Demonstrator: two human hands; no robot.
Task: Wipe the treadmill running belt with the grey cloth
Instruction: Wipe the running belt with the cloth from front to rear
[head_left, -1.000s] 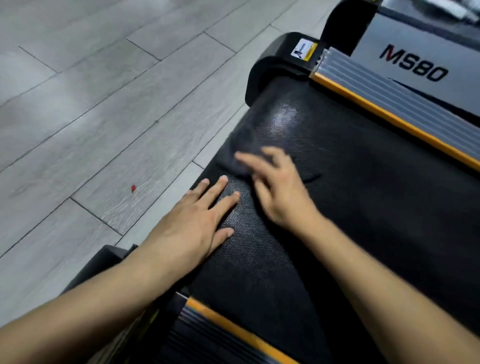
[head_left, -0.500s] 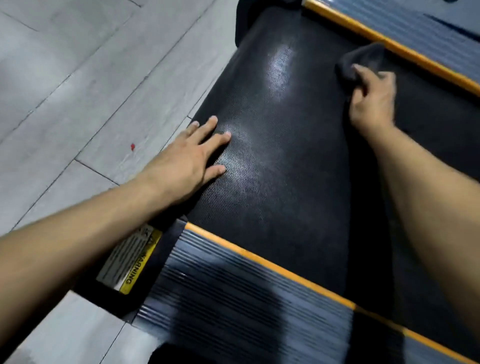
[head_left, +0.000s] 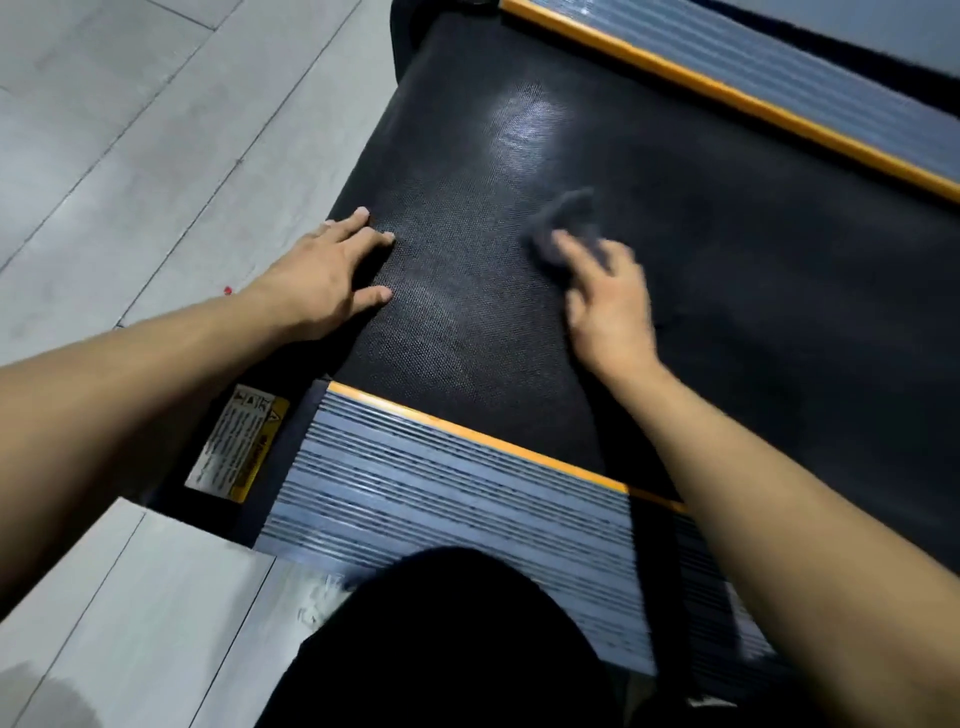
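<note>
The black textured running belt (head_left: 753, 291) fills the middle of the view, with a shiny patch near its far end. A crumpled grey cloth (head_left: 563, 221) lies on the belt, blurred by motion. My right hand (head_left: 610, 306) presses on the cloth's near side with fingers stretched out over it. Resting flat on the belt's left edge is my left hand (head_left: 332, 275), fingers spread and holding nothing.
Ribbed grey side rails with orange strips run along the belt, one near me (head_left: 441, 493) and one on the far side (head_left: 779, 78). A yellow-and-white warning label (head_left: 239, 447) sits at the near left corner. Grey plank floor (head_left: 130, 130) lies to the left. My dark-clothed knee (head_left: 441, 639) is at the bottom.
My right hand has swept the cloth from the far orange rail back toward the belt's middle. The left hand stays planted on the belt's left edge. The view has tilted down.
</note>
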